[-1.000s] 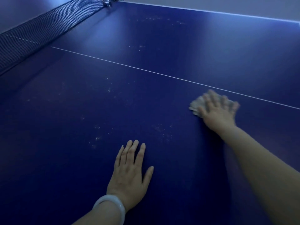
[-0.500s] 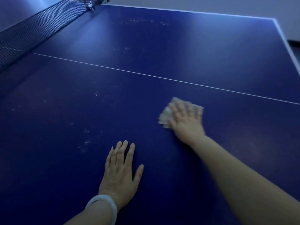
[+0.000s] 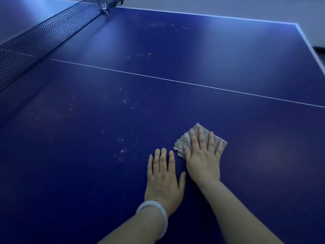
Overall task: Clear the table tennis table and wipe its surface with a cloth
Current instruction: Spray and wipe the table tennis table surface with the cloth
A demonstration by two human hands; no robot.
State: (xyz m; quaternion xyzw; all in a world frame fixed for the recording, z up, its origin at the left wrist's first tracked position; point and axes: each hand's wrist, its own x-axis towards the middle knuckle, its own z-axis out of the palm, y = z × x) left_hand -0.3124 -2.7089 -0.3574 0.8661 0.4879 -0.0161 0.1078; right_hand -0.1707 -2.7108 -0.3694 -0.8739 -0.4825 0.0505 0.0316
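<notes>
The table tennis table (image 3: 175, 55) has a smooth, matte dark-blue top with thin white lines, and pale dusty specks (image 3: 123, 150) are scattered across it at about 10 o'clock from the hands. A small grey cloth (image 3: 182, 143), nubbly and slightly crumpled, lies flat on the near half as a rough diamond; its long axis runs from 8 o'clock to 2 o'clock, with one corner pointing up toward the white centre line (image 3: 175, 81). The right hand (image 3: 202, 159) presses down on the cloth with straight, moderately spread fingers that cover most of it. The left hand (image 3: 163, 178) lies flat on the bare surface just beside the right one at its 8 o'clock, fingers straight and close together, thumb out toward the right wrist; it holds nothing. A smooth, pale round bangle (image 3: 154, 217) circles the left wrist. The black mesh net (image 3: 44, 36) stands upright along the upper left, running toward 1 o'clock. The white-edged far side runs across the top, and the end edge comes down at the upper right, meeting it at a corner (image 3: 298, 24). Wide bare surface lies at 9 o'clock and 3 o'clock of the hands.
</notes>
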